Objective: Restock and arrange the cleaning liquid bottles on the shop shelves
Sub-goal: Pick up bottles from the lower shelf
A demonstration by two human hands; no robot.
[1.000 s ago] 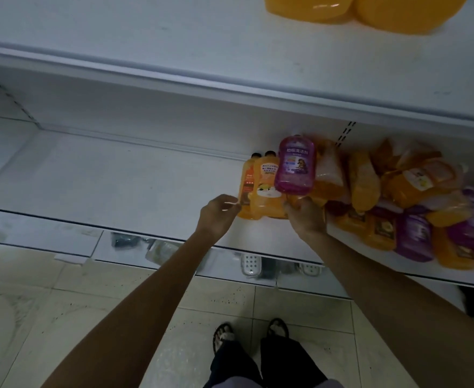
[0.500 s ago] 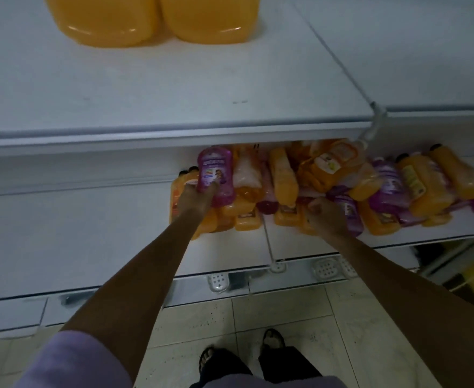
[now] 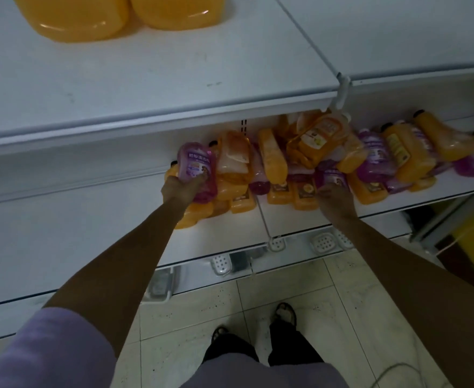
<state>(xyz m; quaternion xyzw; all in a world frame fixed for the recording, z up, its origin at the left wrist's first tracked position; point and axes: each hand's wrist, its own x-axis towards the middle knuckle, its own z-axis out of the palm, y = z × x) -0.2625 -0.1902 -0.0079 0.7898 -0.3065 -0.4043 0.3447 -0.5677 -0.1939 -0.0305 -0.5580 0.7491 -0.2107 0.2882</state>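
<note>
White shop shelving stands over a pale tiled floor (image 3: pixel 291 287). On the upper shelf (image 3: pixel 174 79), two big orange bottles (image 3: pixel 84 18) sit far left. A heap of orange and purple bottles (image 3: pixel 398 152) lies across the right of the lower shelf (image 3: pixel 76 225). The left hand (image 3: pixel 181 189) grips a purple bottle (image 3: pixel 195 163) at the heap's left end; its label reads 地板清洁剂. The right hand (image 3: pixel 335 198) touches the heap's near side; I cannot tell whether it grips.

My left hand (image 3: pixel 181 189) now grips the top purple bottle (image 3: pixel 195 163); my right hand (image 3: pixel 335 198) now sits further right, at a lower purple bottle (image 3: pixel 333 176).
</note>
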